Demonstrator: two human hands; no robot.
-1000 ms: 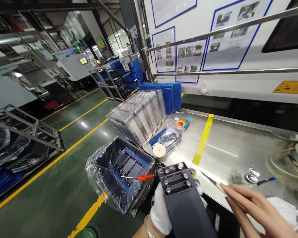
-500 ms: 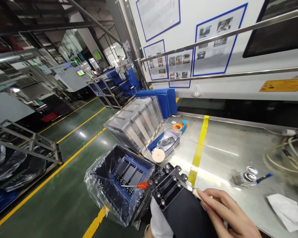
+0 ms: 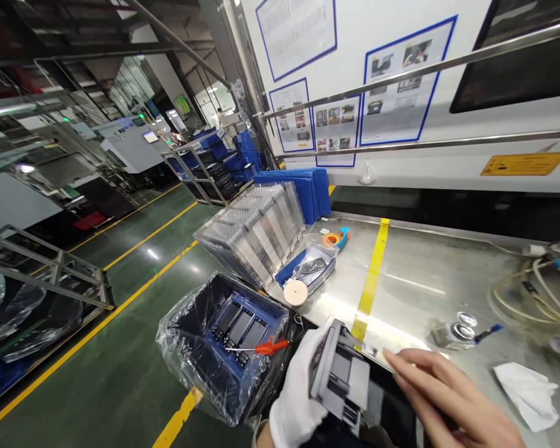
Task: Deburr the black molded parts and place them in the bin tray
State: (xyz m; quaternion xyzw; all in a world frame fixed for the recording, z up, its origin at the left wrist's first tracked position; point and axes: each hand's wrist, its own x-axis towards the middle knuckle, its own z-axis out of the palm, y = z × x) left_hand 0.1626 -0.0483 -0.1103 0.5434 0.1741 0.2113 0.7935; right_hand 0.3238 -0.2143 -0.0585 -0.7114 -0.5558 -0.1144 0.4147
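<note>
**Gloved Hand Turns Moulded Part Toward Bare Fingers at Steel Bench**

At far left we see a blue bin lined with clear plastic point(image 3: 224, 336), an orange-handled screwdriver point(image 3: 261, 347) lying across its near edge. Just right of it, our left hand point(image 3: 298, 392), in a white glove, wraps its fingers around the left side of a dark grey moulded part point(image 3: 340, 376). The part is held in the air at the near edge of the steel table point(image 3: 424, 280), tilted so its ribbed, recessed face looks up and to the right; its long axis runs from the upper left down toward us. The part lies directly between our two hands, the left gripping it, the right close beside it. Our right hand point(image 3: 448, 398), bare, reaches in from the lower right with fingers extended and held close together, tips near the part's upper right corner. We cannot tell whether those fingers pinch a tool. Farther right on the table lie a white cloth point(image 3: 525, 386) and loose hoses point(image 3: 532, 292).
</note>
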